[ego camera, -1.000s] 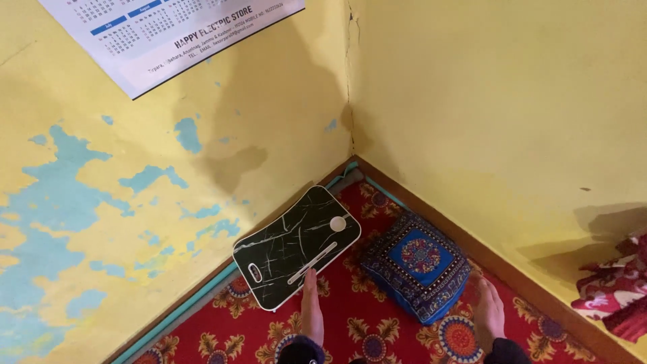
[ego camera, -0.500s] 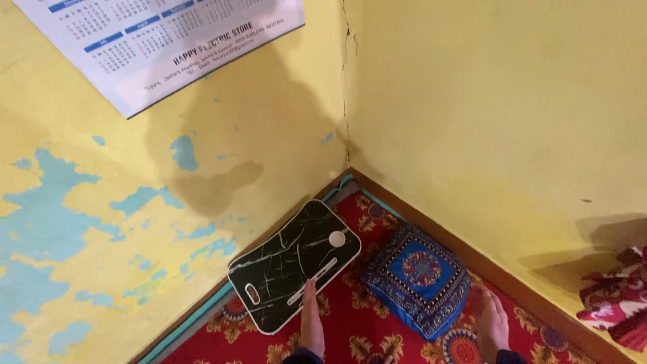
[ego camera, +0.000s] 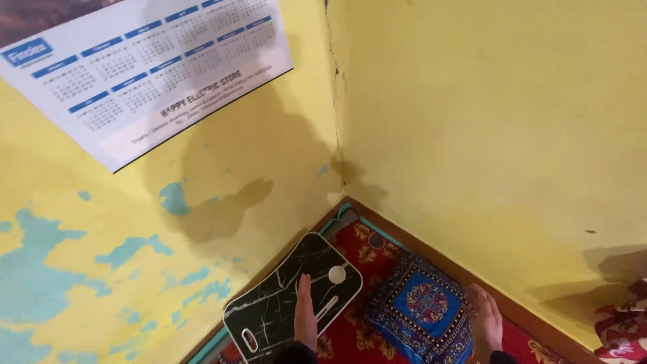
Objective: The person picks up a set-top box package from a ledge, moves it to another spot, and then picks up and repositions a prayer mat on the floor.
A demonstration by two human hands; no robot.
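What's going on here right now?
A person reaches into a room corner. The left hand lies flat on a black marble-patterned lap table that leans by the peeling yellow wall. The right hand rests at the edge of a blue patterned cushion on the red carpet.

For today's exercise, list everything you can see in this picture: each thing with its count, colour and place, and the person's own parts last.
Lap table: one, black marbled with white trim, leaning at the left wall.
Cushion: one, blue patterned, on the carpet by the corner.
Carpet: one, red floral, floor.
Calendar: one, white and blue, left wall.
Walls: two, yellow, left one peeling.
Cloth: one, red and white, right edge.
Left hand: flat on the lap table.
Right hand: on the cushion's edge.
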